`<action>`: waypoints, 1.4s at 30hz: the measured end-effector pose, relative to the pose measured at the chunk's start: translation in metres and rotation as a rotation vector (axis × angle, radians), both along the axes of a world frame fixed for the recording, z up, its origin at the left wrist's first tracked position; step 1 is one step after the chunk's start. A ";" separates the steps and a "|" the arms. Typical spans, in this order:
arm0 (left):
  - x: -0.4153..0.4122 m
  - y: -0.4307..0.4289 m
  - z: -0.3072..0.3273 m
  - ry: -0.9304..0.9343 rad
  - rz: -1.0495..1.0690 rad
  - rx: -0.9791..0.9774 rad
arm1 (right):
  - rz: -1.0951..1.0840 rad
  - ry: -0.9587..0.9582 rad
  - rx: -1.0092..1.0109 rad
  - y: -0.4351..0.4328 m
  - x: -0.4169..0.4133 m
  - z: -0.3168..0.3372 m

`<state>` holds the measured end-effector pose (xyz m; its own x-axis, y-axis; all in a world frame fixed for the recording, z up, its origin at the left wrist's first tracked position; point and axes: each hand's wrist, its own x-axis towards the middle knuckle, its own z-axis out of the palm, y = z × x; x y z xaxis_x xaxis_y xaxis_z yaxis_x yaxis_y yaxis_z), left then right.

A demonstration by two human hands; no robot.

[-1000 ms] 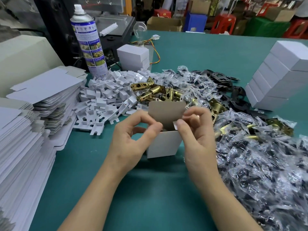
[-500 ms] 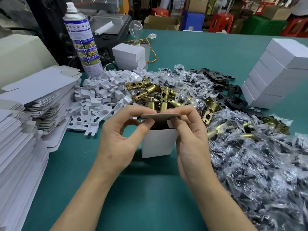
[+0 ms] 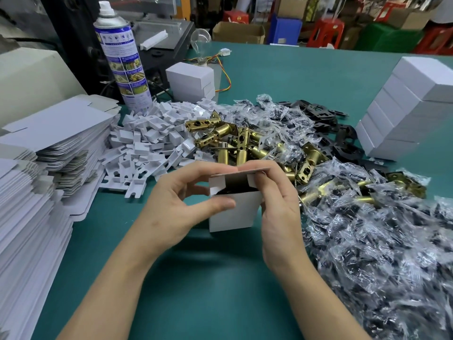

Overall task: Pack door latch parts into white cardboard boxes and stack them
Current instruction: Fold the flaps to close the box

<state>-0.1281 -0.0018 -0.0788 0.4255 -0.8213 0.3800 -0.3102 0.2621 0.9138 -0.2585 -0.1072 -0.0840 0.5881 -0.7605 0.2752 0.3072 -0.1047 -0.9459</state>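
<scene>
A small white cardboard box (image 3: 232,214) stands upright on the green table (image 3: 196,278) in front of me. Its top lid is folded nearly flat over the opening, with dark contents showing inside. My left hand (image 3: 176,204) grips the box's left side, thumb across the front and fingers on the lid. My right hand (image 3: 277,204) holds the right side and pinches the lid's edge. Behind the box lies a heap of brass door latches (image 3: 235,141). A leaning stack of closed white boxes (image 3: 404,111) stands at the right.
Flat box blanks (image 3: 36,168) are piled at the left. White cardboard inserts (image 3: 147,143) lie in a heap beside them. Clear bags of dark parts (image 3: 380,229) cover the right side, with black plates (image 3: 328,123) behind. A spray can (image 3: 122,57) and three small boxes (image 3: 191,82) stand further back.
The box lid has come down from upright to nearly flat over the opening. Both hands stayed on the box, fingers following the lid.
</scene>
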 end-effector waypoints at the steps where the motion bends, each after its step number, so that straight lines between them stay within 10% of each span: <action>1: 0.000 -0.002 -0.001 0.028 0.030 -0.017 | 0.009 -0.012 0.001 -0.001 0.000 -0.001; 42: -0.012 -0.007 0.000 0.102 0.207 -0.023 | -0.026 0.102 -0.175 0.000 -0.010 0.002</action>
<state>-0.1403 -0.0083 -0.0786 0.6211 -0.7041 0.3442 -0.2656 0.2241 0.9377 -0.2680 -0.1074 -0.0819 0.6002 -0.7218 0.3446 0.2059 -0.2769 -0.9386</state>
